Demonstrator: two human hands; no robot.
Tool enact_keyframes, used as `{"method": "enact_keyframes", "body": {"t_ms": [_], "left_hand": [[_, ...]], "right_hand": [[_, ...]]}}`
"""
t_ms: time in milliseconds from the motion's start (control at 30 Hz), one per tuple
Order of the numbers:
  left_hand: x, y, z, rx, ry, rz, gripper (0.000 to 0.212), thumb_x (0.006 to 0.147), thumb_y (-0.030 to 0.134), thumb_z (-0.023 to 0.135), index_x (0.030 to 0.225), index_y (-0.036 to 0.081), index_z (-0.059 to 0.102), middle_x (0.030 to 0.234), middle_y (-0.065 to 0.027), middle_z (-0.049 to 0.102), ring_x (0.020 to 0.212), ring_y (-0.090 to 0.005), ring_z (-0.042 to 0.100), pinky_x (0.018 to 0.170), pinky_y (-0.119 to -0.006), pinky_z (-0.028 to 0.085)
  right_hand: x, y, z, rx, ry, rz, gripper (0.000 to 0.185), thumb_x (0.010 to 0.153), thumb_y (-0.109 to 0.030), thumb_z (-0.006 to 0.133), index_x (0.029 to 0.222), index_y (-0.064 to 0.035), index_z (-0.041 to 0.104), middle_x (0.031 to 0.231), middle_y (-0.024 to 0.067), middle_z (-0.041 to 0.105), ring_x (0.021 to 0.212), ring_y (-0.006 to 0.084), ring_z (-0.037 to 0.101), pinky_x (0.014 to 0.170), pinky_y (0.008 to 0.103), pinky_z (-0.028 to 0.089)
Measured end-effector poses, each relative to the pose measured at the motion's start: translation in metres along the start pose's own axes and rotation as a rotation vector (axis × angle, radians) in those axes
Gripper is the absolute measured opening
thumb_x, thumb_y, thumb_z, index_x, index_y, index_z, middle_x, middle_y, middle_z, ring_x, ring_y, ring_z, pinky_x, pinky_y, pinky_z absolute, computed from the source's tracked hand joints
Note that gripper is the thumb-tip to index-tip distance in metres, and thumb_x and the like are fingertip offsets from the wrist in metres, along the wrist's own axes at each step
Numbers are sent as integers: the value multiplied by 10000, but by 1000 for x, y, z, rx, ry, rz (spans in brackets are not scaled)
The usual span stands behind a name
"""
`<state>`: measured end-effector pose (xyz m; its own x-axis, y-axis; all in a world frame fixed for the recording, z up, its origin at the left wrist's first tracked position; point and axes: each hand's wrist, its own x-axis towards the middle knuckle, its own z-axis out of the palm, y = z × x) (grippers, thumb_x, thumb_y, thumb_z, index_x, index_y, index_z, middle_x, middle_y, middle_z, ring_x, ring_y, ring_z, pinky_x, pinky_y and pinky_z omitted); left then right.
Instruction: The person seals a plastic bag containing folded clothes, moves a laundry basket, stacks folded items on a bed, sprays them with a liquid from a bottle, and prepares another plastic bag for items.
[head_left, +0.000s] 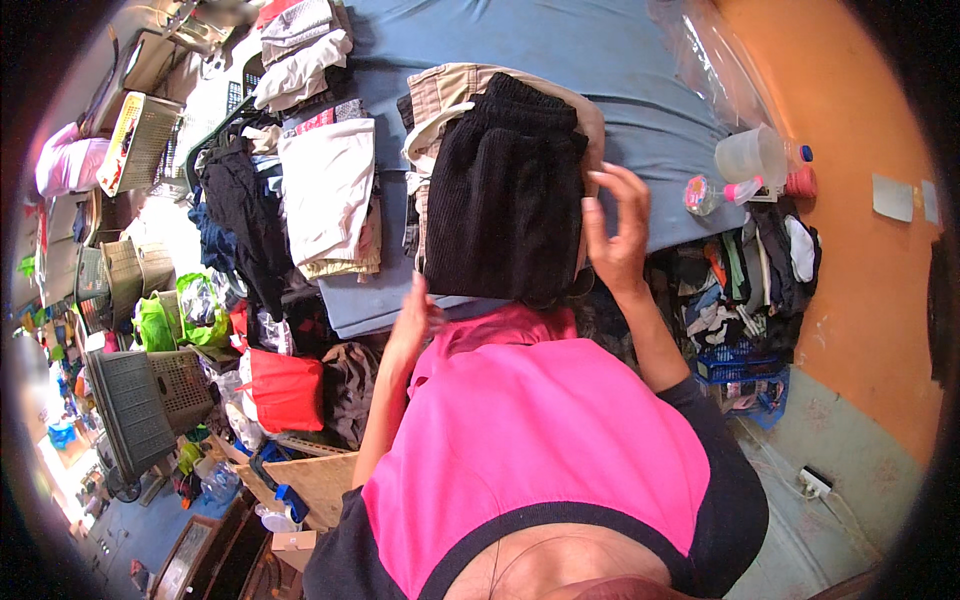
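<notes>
Folded black ribbed trousers with a gathered waistband (510, 202) lie on top of a stack of folded clothes on a blue-covered surface (645, 45). Beige garments (442, 86) stick out beneath at the top and sides. My right hand (621, 225) is at the stack's right edge, fingers apart and slightly bent. My left hand (417, 315) is near the stack's lower left corner, seen edge-on and a little blurred; it appears to hold nothing. Left of this stack lies another pile with a folded white garment (330, 191) on top.
More clothes (300, 75) are piled at the upper left, beside dark garments in a basket (232, 180). A plastic container (750, 157) and a clear bottle (705, 196) stand at the right edge, above clothes over a blue basket (739, 366). A red bag (285, 391) is lower left.
</notes>
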<state>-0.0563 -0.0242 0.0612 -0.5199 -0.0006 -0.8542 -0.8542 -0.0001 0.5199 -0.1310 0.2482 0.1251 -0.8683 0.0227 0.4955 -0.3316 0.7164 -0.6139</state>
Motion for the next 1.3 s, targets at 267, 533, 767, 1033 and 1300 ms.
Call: {"method": "enact_keyframes", "body": {"t_ms": [267,533,767,1033,1300], "left_hand": [[-6,-13,48,-762,-361,-30,397,830,274,602,1025,-28,433,995,-107,497,1061,-210,479,941,-400,391],[-17,15,97,-406,-322,405,483,820,239,619,1169,-25,413,1080,-74,518,958,-150,504,859,-281,399],[-40,86,89,-81,-6,1217,707,709,80,609,1248,-18,162,1117,-184,454,1021,-244,462,898,-303,349],[-156,272,45,1021,-625,1086,529,691,179,606,1164,32,420,838,-112,606,755,-169,564,684,-295,439],[-33,357,81,1437,-609,1144,553,742,343,601,1193,63,447,1019,-172,577,899,-237,574,776,-320,460]], "right_hand": [[43,32,103,-367,-197,-142,515,844,-499,428,1313,-301,354,1376,15,306,1280,277,235,1004,580,87],[39,53,120,-216,-188,-99,572,830,-539,436,1332,-289,323,1391,9,293,1290,272,225,1023,523,140],[84,71,68,316,-433,139,596,814,-351,589,1318,-136,354,1340,69,374,1278,211,271,1051,356,193],[97,25,-61,394,-686,-92,784,639,-125,757,1303,-52,346,1299,78,416,1161,205,416,1000,319,307],[21,12,-5,1080,-422,732,618,729,-107,691,1263,-24,393,1221,56,489,1100,174,463,959,307,339]]}}
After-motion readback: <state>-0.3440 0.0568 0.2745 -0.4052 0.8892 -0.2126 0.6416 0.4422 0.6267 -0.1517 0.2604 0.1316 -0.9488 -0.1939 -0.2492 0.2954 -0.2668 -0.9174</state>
